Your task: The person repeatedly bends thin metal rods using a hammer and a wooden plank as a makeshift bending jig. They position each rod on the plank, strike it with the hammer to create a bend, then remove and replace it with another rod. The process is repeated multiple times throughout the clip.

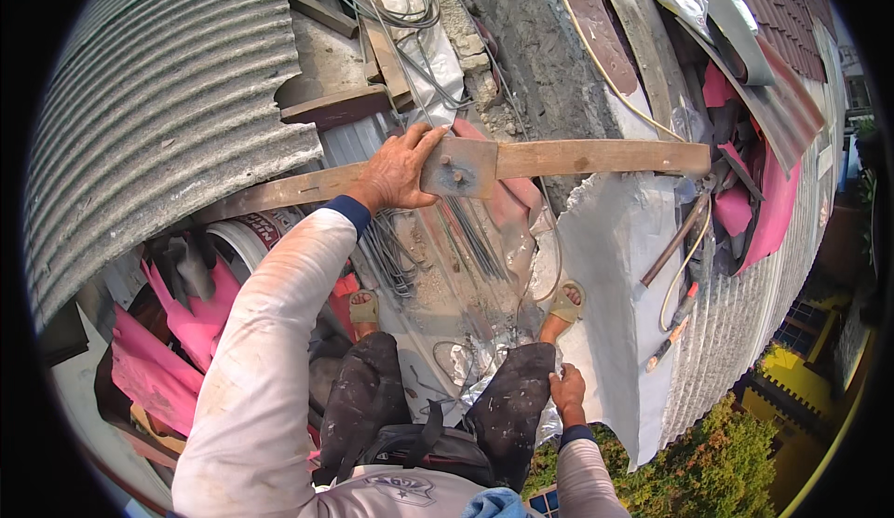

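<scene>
Weathered timber front & centre: wooden plank [596, 156], spliced w/ a squarish wooden joint plate [480, 159] & two bolts [457, 177], crosswise ahead of a rooftop worker in a stained pale long-sleeved shirt [270, 360]. L hand [396, 169] spread wide over the plank at the joint plate's L edge, fingers across the upper side, thumb toward the lower. R hand [568, 392] down low by the R knee, fingers part-curled nr. crumpled silver foil [548, 420] — grip on anything, can't tell. At the plank's L end, edge of a grey corrugated roofing sheet [168, 117]; nr. its R end, a rusty pipe [675, 238] & torn pink sheeting [778, 206]. Just below the plank, btwn worker & joint plate, thin metal rods [475, 238]; off to L, a white bucket [233, 243], partly hidden by the sleeve. Up top, coiled grey wire [414, 15] & a rough concrete wall [549, 61]. On R, a bent pale sheet [619, 276] w/ a wood-handled tool [670, 332] alongside, exact type unclear. Underfoot, two tan sandals [365, 308] set well apart, dark paint-flecked trousers [368, 378] above, black bag [433, 453] at the waist. Lower R, beyond the roof edge — leafy tree [717, 457] & yellow structure [792, 378].
</scene>
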The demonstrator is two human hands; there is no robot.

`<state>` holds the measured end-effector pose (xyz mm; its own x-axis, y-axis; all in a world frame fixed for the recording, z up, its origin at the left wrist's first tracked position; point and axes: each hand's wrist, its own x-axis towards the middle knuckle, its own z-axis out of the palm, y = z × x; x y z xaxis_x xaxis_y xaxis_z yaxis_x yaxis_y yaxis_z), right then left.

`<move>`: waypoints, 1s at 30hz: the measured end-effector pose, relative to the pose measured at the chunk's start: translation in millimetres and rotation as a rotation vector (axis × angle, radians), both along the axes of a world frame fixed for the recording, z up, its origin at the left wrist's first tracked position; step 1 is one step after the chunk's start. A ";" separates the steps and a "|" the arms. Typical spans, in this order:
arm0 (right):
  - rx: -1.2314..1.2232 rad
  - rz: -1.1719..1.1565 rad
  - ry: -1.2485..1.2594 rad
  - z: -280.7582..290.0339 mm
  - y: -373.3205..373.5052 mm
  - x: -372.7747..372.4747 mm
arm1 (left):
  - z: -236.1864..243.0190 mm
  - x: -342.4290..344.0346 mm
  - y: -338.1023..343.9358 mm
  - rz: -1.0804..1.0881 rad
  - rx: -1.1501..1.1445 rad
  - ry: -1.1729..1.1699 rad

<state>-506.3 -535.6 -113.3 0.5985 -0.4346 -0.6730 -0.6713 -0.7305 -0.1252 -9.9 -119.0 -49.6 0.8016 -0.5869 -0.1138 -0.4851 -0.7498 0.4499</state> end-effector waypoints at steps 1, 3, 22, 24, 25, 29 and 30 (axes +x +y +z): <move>-0.046 -0.008 0.019 15.5 -10.8 -9.4 | 1.9 -1.8 2.1 0.016 0.028 -0.021; -0.040 -0.070 0.088 40.7 -26.1 -24.6 | 4.7 -7.4 7.3 0.051 0.100 -0.039; 0.211 0.147 -0.074 106.7 57.3 51.9 | 50.7 -227.4 110.2 0.364 0.055 0.183; 0.237 0.192 -0.051 108.6 54.1 51.9 | 46.6 -272.4 138.9 0.409 0.128 0.405; 0.255 0.213 -0.035 110.3 52.3 48.2 | 45.0 -289.6 157.4 0.414 0.149 0.579; 0.182 0.238 -0.032 128.7 50.1 47.5 | 62.8 -345.1 218.0 0.395 0.166 0.782; 0.185 0.217 -0.019 142.7 53.2 51.7 | 75.2 -348.0 221.6 0.447 0.072 0.718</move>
